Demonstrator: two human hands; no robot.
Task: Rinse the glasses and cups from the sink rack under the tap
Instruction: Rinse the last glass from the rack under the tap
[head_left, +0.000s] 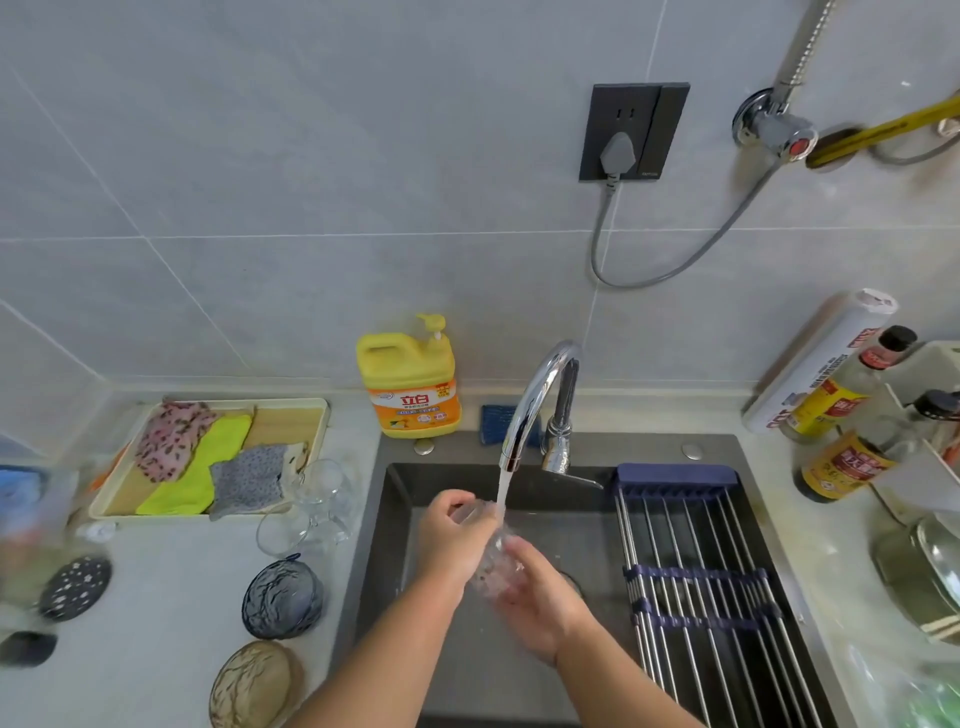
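A clear textured glass (496, 564) is held over the dark sink (384, 519) under the running stream of the chrome tap (535, 395). My left hand (452, 540) grips its upper end from the left. My right hand (540, 597) grips its lower end from the right. Water falls onto the glass between my hands. The roll-up sink rack (696, 587) spans the sink's right half with nothing on it. Several clear glasses (311, 509) stand on the counter left of the sink.
A blue glass bowl (283, 597) and a brown one (252, 686) lie upside down on the left counter. A tray with cloths (208, 457) sits behind them. Yellow detergent (410, 379) stands behind the sink. Bottles (841, 457) and a pot lid (924, 571) crowd the right counter.
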